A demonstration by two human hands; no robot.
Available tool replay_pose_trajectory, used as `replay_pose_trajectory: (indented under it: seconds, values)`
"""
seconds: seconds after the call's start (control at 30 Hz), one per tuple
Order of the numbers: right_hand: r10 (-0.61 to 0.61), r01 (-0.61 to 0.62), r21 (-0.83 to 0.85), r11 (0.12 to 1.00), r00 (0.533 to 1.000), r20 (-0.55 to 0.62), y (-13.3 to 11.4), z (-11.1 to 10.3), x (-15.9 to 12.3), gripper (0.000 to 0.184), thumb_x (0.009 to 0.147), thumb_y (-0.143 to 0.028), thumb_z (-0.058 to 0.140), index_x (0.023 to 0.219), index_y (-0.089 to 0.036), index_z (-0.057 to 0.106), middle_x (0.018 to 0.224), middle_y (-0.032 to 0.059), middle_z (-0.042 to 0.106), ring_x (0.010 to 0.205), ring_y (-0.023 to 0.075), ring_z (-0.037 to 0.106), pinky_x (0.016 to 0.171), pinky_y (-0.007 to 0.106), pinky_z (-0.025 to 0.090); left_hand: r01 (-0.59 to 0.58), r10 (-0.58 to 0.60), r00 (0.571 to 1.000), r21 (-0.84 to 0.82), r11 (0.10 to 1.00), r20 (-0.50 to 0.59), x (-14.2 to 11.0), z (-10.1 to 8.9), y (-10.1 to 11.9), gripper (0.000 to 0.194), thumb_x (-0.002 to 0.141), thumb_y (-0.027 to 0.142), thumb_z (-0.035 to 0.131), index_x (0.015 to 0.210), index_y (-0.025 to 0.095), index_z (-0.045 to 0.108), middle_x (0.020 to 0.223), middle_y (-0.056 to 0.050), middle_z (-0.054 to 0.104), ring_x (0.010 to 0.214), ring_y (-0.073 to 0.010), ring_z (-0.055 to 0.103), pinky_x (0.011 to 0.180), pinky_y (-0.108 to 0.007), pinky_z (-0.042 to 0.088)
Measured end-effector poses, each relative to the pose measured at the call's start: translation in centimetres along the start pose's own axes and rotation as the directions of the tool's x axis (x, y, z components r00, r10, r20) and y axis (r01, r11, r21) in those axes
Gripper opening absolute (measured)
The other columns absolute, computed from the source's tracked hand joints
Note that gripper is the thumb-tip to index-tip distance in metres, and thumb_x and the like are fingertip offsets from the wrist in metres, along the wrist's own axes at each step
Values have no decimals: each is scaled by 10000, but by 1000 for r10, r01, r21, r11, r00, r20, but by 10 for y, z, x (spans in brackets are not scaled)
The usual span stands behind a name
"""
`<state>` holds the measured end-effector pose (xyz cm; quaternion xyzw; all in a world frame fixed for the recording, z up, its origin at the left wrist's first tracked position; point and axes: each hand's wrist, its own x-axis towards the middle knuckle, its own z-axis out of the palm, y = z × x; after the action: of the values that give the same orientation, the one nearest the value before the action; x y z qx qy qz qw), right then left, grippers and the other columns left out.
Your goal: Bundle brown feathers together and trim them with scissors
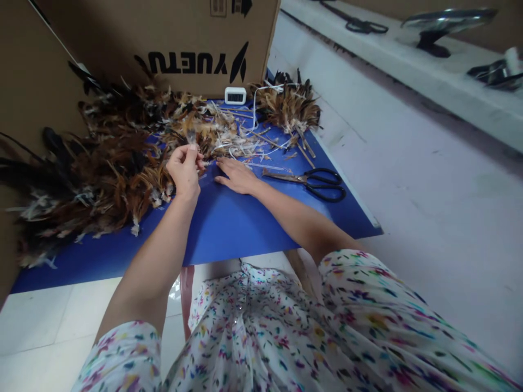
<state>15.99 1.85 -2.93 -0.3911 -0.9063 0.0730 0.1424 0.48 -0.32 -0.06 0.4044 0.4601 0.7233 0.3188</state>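
My left hand [184, 170] is raised a little over the blue table, thumb and fingers pinched on a small greyish feather [192, 136] that points up. Beside it my right hand [236, 175] lies low on the tabletop, palm down, its fingers stretched toward the left hand. Its fingertips are near some pale scraps, and I see nothing held in it. A large heap of brown and black feathers [118, 179] spreads along the left and back. Right of my right hand lie black-handled scissors [322, 184], blades pointing left.
Behind the heap stands a cardboard box [188, 32]. A small white digital clock [235, 96] sits before it, with a white cord nearby. Another feather bundle [288, 106] lies at the back right. Beyond the blue table [245, 228] runs a pale wall with a ledge [392, 43] bearing objects.
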Motion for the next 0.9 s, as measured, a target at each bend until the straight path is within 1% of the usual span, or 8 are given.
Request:
replay_pose_trajectory:
  seconds: [0.13,0.27,0.37,0.5,0.57,0.63,0.77,0.9]
  values:
    - [65,-64,13,998,991,-113,5,3,6,512,942,-356,498,1342,-38,501,1412,187,493,1311,282,445,1132,399,312,-56,56,998,7,998,-18,3,-4,0,295,785,472,665,725,198,574,585,42,548,421,-44,456,412,-187,338]
    - [137,-133,37,990,976,-170,4,3,3,451,938,-301,507,1288,-19,545,1344,189,541,1260,271,473,1106,377,333,-95,95,995,-20,995,-37,5,-6,4,289,778,461,674,738,192,575,588,46,542,422,-39,457,416,-182,337]
    - [134,-136,6,991,969,-209,2,1,-1,338,932,-225,496,1211,-69,603,1222,157,601,1151,250,522,1028,377,387,-90,89,995,-27,996,-52,5,-5,11,264,780,423,679,734,183,576,577,50,530,422,-39,454,423,-179,340]
    - [45,-70,-80,994,959,-281,0,-1,-5,260,936,-179,457,1091,-137,662,1089,123,626,1024,244,529,923,392,402,-73,72,995,-19,997,-63,2,-5,21,217,790,359,673,728,174,579,559,49,527,413,-44,453,420,-181,336]
    - [7,-45,-125,991,958,-288,-1,-3,-5,265,951,-187,430,1024,-147,682,996,119,637,994,253,515,895,408,384,-80,81,995,19,997,-63,0,-9,23,202,791,333,673,719,171,578,557,45,538,412,-44,456,422,-179,333]
    - [-27,-21,-160,987,957,-287,-3,-5,-5,283,962,-194,410,993,-163,689,951,113,639,1000,260,494,884,424,361,-96,101,993,66,993,-67,-1,-17,21,192,793,317,671,716,167,578,563,41,555,415,-42,462,428,-175,335]
    - [-149,80,-220,972,937,-317,-9,-5,0,258,969,-212,427,1031,-211,678,1122,92,618,1114,258,439,913,425,328,-105,114,986,75,992,-118,1,-35,11,176,786,301,662,721,162,578,553,42,564,407,-48,464,430,-179,343]
    - [-280,185,-301,936,907,-314,-16,1,14,250,978,-221,421,1047,-221,662,1223,75,588,1190,247,402,964,423,308,-113,119,985,58,992,-127,4,-44,5,160,771,294,663,723,160,591,530,51,554,388,-50,451,417,-181,339]
